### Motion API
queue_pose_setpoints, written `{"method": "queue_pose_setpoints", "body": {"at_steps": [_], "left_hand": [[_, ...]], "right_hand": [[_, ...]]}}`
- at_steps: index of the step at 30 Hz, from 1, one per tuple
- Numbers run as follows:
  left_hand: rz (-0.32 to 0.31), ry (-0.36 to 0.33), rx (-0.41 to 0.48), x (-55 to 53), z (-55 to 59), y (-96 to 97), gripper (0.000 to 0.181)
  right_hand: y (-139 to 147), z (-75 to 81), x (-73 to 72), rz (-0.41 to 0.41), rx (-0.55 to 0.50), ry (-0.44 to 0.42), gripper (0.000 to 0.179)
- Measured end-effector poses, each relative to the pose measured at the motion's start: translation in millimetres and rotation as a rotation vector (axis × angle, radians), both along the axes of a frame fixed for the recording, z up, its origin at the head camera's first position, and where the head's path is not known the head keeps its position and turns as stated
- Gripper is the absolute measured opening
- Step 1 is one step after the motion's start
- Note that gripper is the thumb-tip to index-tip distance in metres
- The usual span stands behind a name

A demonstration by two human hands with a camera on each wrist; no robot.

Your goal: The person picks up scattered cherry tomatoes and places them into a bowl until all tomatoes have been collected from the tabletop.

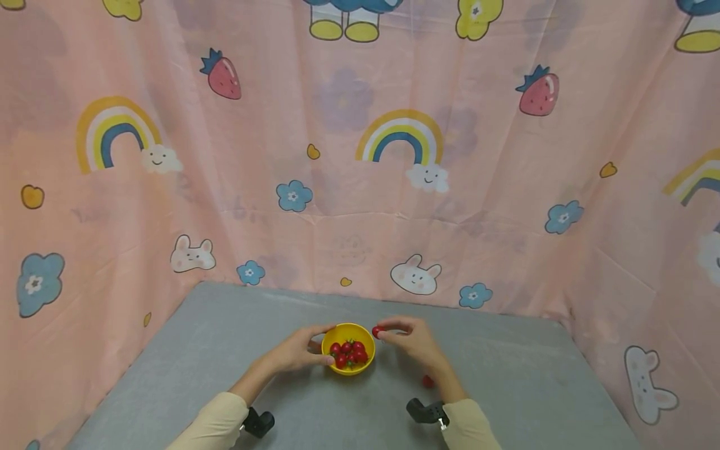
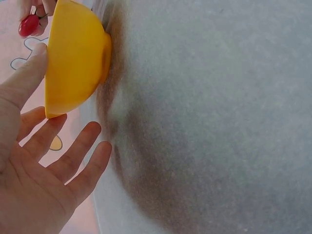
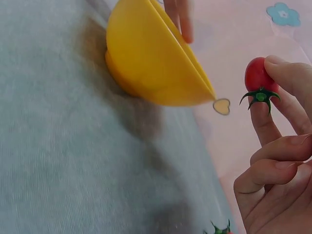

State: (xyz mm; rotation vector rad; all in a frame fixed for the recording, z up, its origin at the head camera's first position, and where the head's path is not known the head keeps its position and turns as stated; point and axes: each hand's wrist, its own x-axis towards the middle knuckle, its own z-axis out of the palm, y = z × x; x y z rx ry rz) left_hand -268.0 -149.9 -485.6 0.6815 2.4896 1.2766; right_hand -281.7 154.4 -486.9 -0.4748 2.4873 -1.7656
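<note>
A yellow bowl [image 1: 349, 369] stands on the grey table, with several red cherry tomatoes [image 1: 350, 354] inside. My left hand [image 1: 294, 351] holds the bowl from its left side, thumb and fingertips at the rim; in the left wrist view the outer fingers spread away from it. To the right of the bowl and above table height, my right hand [image 1: 413, 340] pinches one cherry tomato [image 3: 262, 78] between thumb and fingers. Its green stalk end points down in the right wrist view. Another cherry tomato [image 1: 428, 381] lies on the table beside the right forearm, partly hidden by it.
The grey table [image 1: 506, 375] is enclosed at the back and sides by a pink printed curtain [image 1: 337, 237]. Black wrist mounts [image 1: 426, 411] sit at both sleeve cuffs, low over the tabletop.
</note>
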Motion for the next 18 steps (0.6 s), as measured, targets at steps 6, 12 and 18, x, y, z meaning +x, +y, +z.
{"method": "queue_pose_setpoints", "body": {"at_steps": [6, 12, 18], "left_hand": [[-0.001, -0.003, 0.009, 0.5, 0.9, 1.2, 0.072], [-0.005, 0.0, 0.0, 0.7, 0.7, 1.5, 0.071], [0.0, -0.003, 0.008, 0.8, 1.0, 1.4, 0.071]], "right_hand": [[-11.8, 1.1, -1.4, 0.02, -0.009, 0.0, 0.022], [-22.5, 2.4, -1.6, 0.041, -0.022, 0.0, 0.021], [-27.3, 1.7, -1.8, 0.058, -0.047, 0.0, 0.023]]}}
